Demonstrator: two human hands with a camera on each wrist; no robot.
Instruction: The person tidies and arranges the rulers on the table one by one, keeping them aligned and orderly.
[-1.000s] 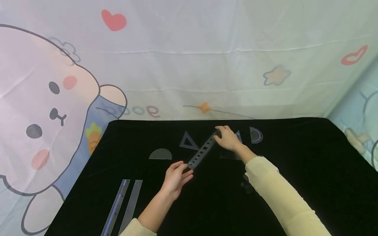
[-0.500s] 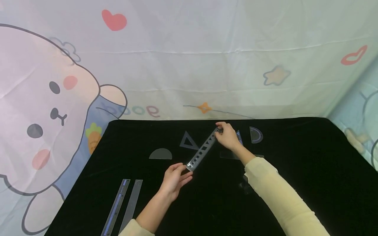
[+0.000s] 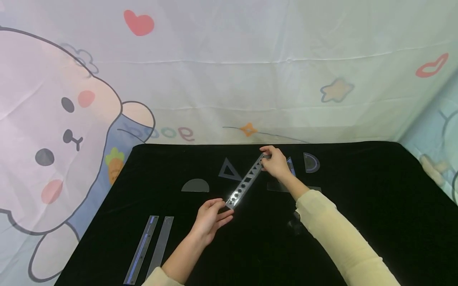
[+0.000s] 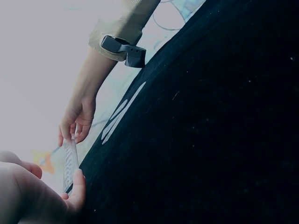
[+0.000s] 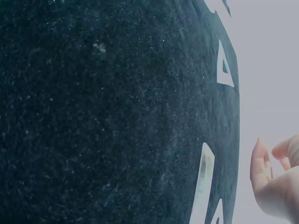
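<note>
A clear stencil ruler (image 3: 247, 180) with a row of cut-out shapes slants between both hands, above the black cloth in the head view. My left hand (image 3: 210, 218) pinches its near end between thumb and fingers. Its far end is held by my right hand (image 3: 274, 162), whose fingers cover that tip. In the left wrist view the same stencil ruler (image 4: 70, 163) spans from one hand to the other. Only part of my right hand (image 5: 278, 179) shows at the right edge of the right wrist view. Bright glare lies on the ruler's near half.
On the black cloth (image 3: 229, 254) lie two rulers, a blue-marked one (image 3: 142, 250) and a plain one (image 3: 161, 246), at front left. Farther back are a half-disc (image 3: 195, 185), a set square (image 3: 225, 171) and a protractor (image 3: 311, 163). Another ruler (image 3: 276, 186) lies partly under the right forearm.
The stencil ruler has tilted slightly, so its near half now catches bright light. My right hand has risen a little; my left hand has hardly moved.
</note>
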